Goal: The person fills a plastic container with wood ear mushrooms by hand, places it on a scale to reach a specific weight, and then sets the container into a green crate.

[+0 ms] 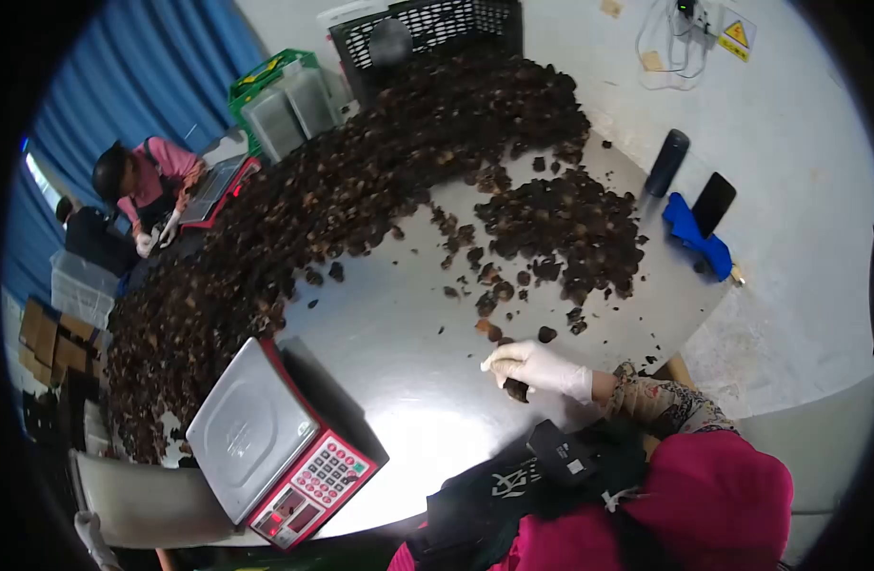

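A dark brown piece (517,390) sits just right of the middle of the frame, below centre, held in the gloved right hand (542,369). It shows beneath the curled fingers, on the side toward the wearer's body; its long axis seems to slant slightly, down and to the right, though the fingers hide part of it. It looks irregular and nearly black, with a faint sheen. The right hand is closed around it, knuckles toward the upper left, and is the nearer one; the left hand cannot be made out, so its state cannot be told.

Just above the right hand, a round dark piece (547,334) and an orange-brown one (482,324) lie loose on the steel tabletop (361,300). Farther up, right of centre, is a smaller pile (575,228) of similar pieces, and behind it a large heap (361,171) curves from top centre to the lower left. A red-and-silver scale (251,428) stands at lower left. At upper right, a phone (713,205) rests against a blue cloth (694,246). A co-worker (161,167) is at upper left.
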